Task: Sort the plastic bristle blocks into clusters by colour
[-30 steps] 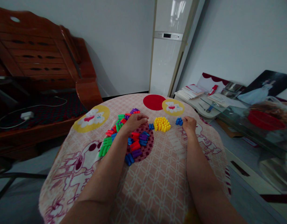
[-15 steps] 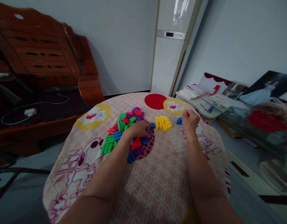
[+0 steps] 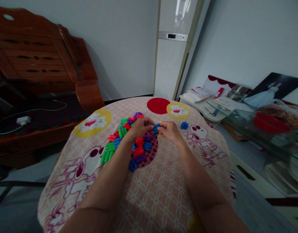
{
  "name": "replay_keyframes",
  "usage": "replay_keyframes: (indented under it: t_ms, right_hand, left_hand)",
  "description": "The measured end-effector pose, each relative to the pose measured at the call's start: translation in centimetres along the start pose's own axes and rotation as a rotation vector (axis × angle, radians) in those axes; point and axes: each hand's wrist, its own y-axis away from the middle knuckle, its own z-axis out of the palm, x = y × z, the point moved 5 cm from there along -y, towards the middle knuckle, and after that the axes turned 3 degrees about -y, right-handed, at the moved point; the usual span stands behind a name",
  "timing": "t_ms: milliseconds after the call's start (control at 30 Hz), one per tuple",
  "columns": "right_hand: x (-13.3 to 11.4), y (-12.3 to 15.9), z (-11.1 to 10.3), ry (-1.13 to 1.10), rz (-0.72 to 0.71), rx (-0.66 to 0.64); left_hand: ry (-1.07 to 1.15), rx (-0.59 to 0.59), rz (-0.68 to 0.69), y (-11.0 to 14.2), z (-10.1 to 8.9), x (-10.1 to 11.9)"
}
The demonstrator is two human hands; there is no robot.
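Observation:
My left hand (image 3: 141, 127) and my right hand (image 3: 171, 130) meet over the middle of the table. Between their fingertips is a blue plastic toy piece (image 3: 156, 128), pinched from both sides. Under and beside my left hand spreads a heap of similar pieces: green ones (image 3: 109, 152), red ones (image 3: 138, 151), purple ones (image 3: 140, 159) and blue ones (image 3: 133, 165). My right hand covers nearly all of the yellow pieces. A small blue cluster (image 3: 184, 125) lies apart, to the right of my right hand.
The round table wears a patterned cloth (image 3: 158, 191). On the left is a wooden bench (image 3: 42, 87); a tall white air conditioner (image 3: 169, 64) stands behind. At right, a glass shelf (image 3: 246, 124) holds a red bowl (image 3: 267, 123), with papers (image 3: 195, 95) nearby.
My right hand has moved left from beside the small blue cluster to meet my left hand. My left hand has risen slightly from the heap with a blue piece. The yellow pieces are now mostly hidden.

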Motion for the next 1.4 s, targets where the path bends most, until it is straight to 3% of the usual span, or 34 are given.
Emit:
replay_keyframes:
  t_ms: [100, 200, 333, 433, 567, 800, 900, 1000, 1100, 1200, 1300, 1400]
  right_hand:
    - [0.3, -0.1, -0.6, -0.116, 0.045, 0.025]
    - [1.1, 0.2, -4.4, -0.082, 0.084, 0.122]
    - [2.6, 1.3, -11.4, 0.298, 0.124, 0.367]
    - [3.5, 2.1, -13.9, 0.604, 0.125, 0.410]
    - [4.4, 2.3, -13.7, 0.745, 0.151, 0.356]
    - [5.8, 1.8, -12.5, 0.803, 0.200, 0.296]
    - [6.1, 1.9, -13.0, 0.820, 0.205, 0.314]
    - [4.6, 1.9, -13.2, 0.811, 0.182, 0.371]
    - [1.2, 1.5, -10.4, 0.737, 0.059, 0.242]
    - [-2.3, 1.7, -3.7, 0.732, -0.086, -0.129]
    - [-3.8, 3.0, 2.8, 0.801, -0.103, -0.410]
    - [-4.1, 4.1, 6.1, 0.873, -0.119, -0.411]
  left_hand:
    - [0.023, -0.025, 0.005, 0.1, 0.4, 0.3]
    - [-0.011, -0.024, 0.001, 0.2, 0.3, 0.5]
    - [-0.003, 0.033, 0.003, 0.3, -0.4, 0.7]
    - [0.007, 0.041, -0.009, 0.4, -0.6, 0.8]
    - [-0.039, 0.010, -0.022, 0.6, -0.7, 1.1]
    - [-0.337, -0.076, -0.038, 1.4, -1.9, 1.4]
    - [-0.437, -0.214, -0.141, 1.9, -1.4, 0.7]
    - [-0.540, -0.369, -0.194, 2.2, -0.4, 0.4]
    - [-0.682, -0.332, -0.103, 2.0, -0.3, 1.2]
    - [-0.749, -0.180, -0.065, 1.8, -1.4, 1.8]
    - [-0.754, -0.096, -0.056, 1.8, -2.5, 2.0]
    - [-0.771, -0.055, -0.029, 1.8, -3.2, 2.1]
